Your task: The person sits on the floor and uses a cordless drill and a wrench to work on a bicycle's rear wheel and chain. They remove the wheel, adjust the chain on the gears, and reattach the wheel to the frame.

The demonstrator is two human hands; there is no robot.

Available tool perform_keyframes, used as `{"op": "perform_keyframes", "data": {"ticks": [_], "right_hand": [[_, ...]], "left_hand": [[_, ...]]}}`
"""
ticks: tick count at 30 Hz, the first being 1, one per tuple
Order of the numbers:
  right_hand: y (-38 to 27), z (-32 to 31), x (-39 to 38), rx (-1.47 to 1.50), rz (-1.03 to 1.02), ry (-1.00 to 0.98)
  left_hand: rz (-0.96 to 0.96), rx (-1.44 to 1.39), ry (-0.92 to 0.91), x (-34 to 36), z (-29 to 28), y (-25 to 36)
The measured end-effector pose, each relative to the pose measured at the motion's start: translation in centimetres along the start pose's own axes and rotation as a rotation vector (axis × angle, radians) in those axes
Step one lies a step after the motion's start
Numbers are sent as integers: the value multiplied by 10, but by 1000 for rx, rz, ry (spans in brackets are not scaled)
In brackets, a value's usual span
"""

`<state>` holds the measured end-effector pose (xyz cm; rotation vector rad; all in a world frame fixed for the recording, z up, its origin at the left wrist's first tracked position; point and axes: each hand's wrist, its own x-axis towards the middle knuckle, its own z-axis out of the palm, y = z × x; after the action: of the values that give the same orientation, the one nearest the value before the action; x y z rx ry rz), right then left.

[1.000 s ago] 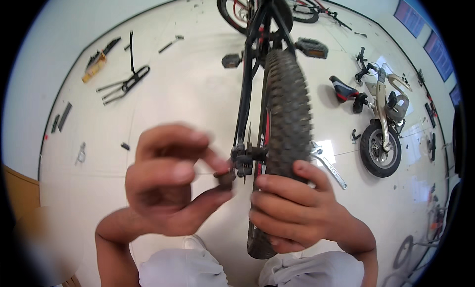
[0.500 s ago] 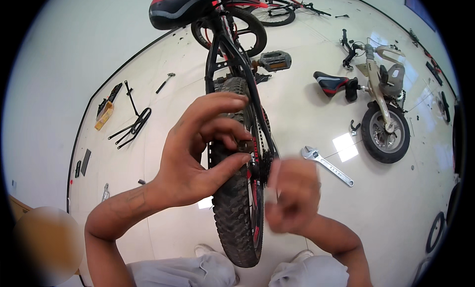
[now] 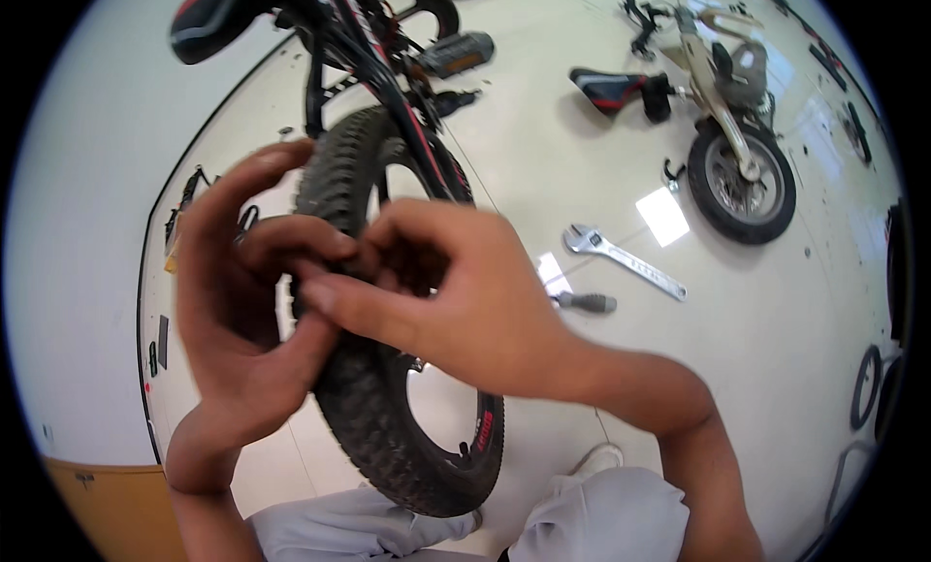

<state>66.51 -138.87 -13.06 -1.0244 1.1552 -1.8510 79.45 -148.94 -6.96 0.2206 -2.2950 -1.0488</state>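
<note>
Black knobby tyre (image 3: 378,436) with a red-lettered rim at centre; silver wrench (image 3: 626,261) at right on the glossy white floor (image 3: 776,349).

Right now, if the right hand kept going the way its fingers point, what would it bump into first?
The right hand points leftward, so it would likely meet the left hand first; their fingertips already look pressed together over the bicycle tyre, though depth is hard to judge.

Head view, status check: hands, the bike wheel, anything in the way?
Left hand and right hand fingertips meet in front of the knobby rear tyre; what they pinch is hidden. Wrench and screwdriver lie apart on the floor.
</note>
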Motion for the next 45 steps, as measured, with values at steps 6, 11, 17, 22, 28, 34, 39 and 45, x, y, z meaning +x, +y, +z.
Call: {"op": "perform_keyframes", "data": {"ticks": [6,11,17,22,28,34,39,45], "right_hand": [[-27,-20,22,-207,240,-271],[-6,-36,25,-201,-54,-228],[113,-116,-29,-331,-91,295],[155,-110,-79,-273,284,222],[169,-111,-71,-303,97,155],[178,-107,-69,-238,34,133],[178,-100,-64,-52,236,229],[175,-107,-62,-55,256,188]], "left_hand": [[88,230,-24,-8,-5,-7],[194,411,-38,-10,-2,-1],[426,763,-351,-32,-11,-24],[515,564,-173,-44,-10,-54],[551,561,-164,-49,-26,-66],[569,524,-18,-59,-21,-81],[590,556,-112,-59,-36,-73],[736,562,-271,-50,-54,-86]]}}
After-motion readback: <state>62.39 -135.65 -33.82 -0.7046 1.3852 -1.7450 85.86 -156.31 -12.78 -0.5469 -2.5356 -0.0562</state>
